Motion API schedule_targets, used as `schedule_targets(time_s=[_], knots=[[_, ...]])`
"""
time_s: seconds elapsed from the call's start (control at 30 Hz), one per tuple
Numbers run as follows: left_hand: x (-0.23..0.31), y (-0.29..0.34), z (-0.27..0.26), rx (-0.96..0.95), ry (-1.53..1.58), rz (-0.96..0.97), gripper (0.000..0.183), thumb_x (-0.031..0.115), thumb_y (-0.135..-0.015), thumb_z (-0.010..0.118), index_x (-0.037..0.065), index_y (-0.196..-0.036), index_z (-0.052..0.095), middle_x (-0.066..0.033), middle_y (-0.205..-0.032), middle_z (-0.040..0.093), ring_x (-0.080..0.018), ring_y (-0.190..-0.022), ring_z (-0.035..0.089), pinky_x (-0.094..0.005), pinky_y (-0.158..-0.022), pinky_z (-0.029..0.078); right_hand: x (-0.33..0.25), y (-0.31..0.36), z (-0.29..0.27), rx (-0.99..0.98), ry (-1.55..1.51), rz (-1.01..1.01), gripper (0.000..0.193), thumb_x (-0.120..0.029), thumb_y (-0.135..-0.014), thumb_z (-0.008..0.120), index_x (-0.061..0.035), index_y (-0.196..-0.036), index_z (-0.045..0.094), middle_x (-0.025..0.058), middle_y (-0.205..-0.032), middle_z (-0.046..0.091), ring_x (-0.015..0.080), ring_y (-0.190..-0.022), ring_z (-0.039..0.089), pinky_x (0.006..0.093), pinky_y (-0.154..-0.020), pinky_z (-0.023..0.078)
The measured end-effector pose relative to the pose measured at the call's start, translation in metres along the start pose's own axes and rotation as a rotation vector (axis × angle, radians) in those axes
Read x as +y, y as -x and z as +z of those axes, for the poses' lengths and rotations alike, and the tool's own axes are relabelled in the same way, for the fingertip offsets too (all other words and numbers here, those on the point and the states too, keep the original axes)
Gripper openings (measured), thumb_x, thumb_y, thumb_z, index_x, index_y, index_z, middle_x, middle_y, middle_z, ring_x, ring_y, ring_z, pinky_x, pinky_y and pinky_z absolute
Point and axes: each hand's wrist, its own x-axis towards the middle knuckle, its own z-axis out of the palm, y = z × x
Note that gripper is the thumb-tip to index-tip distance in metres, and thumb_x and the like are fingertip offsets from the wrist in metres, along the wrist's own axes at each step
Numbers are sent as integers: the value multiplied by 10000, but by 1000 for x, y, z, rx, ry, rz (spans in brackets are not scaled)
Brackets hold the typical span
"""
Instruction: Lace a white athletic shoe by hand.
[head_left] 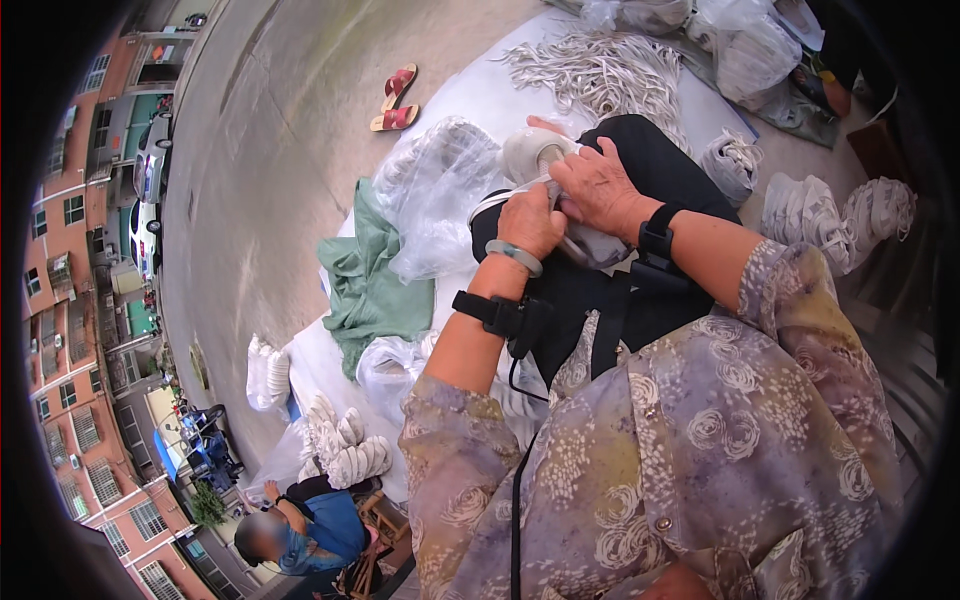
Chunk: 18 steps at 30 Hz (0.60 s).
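A white shoe (524, 158) rests on my lap with its rounded toe pointing away from me. My left hand (530, 222) is closed at the shoe's near left side, fingers pinched against the white material. From the right, my right hand (598, 188) grips it too, its thumb and fingers bent close to the left hand's fingertips. Whether a lace runs between the fingers is too small to tell. Part of the shoe is covered by my hands. Beyond my knees lies a loose heap of white shoelaces (610, 80).
Stacked white shoes (835, 220) stand at the right, and more bundles (345, 445) lie at lower left. A green cloth (370, 280) and clear plastic bags (440, 200) sit to my left. Red sandals (395, 118) are on the ground. Another person (320, 530) sits at lower left.
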Motion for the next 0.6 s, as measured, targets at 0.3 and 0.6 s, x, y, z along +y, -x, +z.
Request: schedule_targets(time_s=[0.3, 0.6], knots=[[3, 4, 17, 213, 48, -30, 165, 124, -654, 561, 24, -783, 584, -181, -681, 606, -357, -654, 592, -406, -629, 479, 2, 5, 3, 114, 13, -23, 326, -215, -630, 679, -137, -903, 519, 41, -840, 536, 224, -876, 517, 465, -874, 310], [-20, 1, 6, -52, 514, -89, 173, 71, -710, 498, 28, -822, 622, -45, -604, 587, -120, -502, 553, -252, -484, 449, -1, 6, 1, 266, 80, -260, 54, -162, -711, 558, -152, -765, 559, 14, -715, 520, 186, -732, 549, 419, -836, 328]])
